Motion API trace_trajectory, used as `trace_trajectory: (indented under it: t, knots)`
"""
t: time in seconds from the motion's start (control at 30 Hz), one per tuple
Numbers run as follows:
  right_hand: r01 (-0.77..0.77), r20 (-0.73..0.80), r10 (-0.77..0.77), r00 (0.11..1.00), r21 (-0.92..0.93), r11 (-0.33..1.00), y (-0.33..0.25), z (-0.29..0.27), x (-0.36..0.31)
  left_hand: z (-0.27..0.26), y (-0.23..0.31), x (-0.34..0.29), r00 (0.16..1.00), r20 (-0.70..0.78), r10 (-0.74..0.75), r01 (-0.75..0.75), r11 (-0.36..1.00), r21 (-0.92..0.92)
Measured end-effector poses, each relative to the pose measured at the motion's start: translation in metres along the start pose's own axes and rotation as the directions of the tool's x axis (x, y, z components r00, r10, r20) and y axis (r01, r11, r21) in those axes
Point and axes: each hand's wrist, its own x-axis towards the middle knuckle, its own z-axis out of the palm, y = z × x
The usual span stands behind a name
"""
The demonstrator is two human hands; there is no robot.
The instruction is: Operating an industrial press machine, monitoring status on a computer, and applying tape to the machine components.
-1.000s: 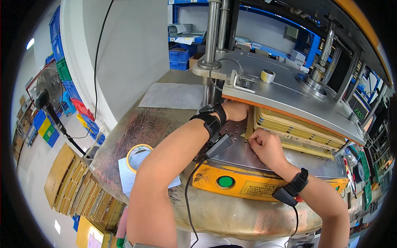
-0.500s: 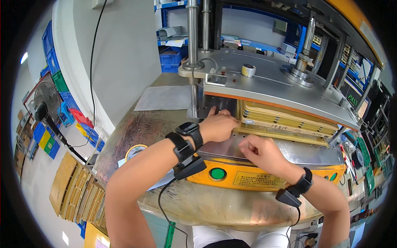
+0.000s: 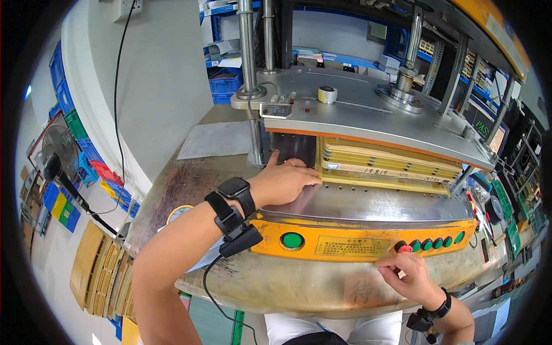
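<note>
My left hand (image 3: 286,181) lies on the metal bed (image 3: 356,202) of a press, its fingers stretched out. The fingertips are at the left end of a stack of yellowish boards (image 3: 391,167), which sits between the bed and the upper plate (image 3: 345,118). My right hand (image 3: 407,273) is in front of the yellow front panel (image 3: 345,246), with curled fingers and nothing visible in them. It is just below a red-and-black knob (image 3: 405,248); whether it touches the knob I cannot tell. Both wrists carry black bands with small cabled devices.
Green buttons (image 3: 292,240) are set in the panel. A tape roll (image 3: 328,95) stands on the upper plate, between steel columns (image 3: 246,52). To the right are tools and a black tape roll (image 3: 493,209). Wooden boards (image 3: 109,270) stand at the lower left.
My right hand has moved down and right, from the front of the board stack to beside the red-and-black knob. My left hand stays by the stack's left end. The view has shifted slightly.
</note>
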Motion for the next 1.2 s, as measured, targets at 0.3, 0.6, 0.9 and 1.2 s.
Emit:
trace_trajectory:
  t: [0.3, 0.6, 0.9, 1.2]
  knots:
    - [0.006, 0.058, -0.010, 0.998, 0.062, 0.998, -0.010, 0.010, 0.002, 0.001, -0.002, 0.004, 0.993, -0.100, 0.069, -0.054, 0.988, 0.142]
    - [-0.128, 0.020, 0.128, 0.992, 0.031, 0.991, -0.002, -0.002, -0.014, 0.028, -0.055, 0.041, 0.998, -0.059, 0.004, -0.026, 0.929, -0.369]
    - [-0.190, -0.005, 0.191, 0.982, 0.035, 0.981, 0.010, -0.009, -0.015, 0.025, -0.090, 0.089, 0.999, -0.037, 0.005, -0.020, 0.910, -0.414]
    - [-0.194, -0.025, 0.195, 0.981, 0.035, 0.980, 0.013, -0.016, -0.015, 0.008, -0.071, 0.118, 0.945, -0.323, -0.053, 0.040, 0.998, -0.044]
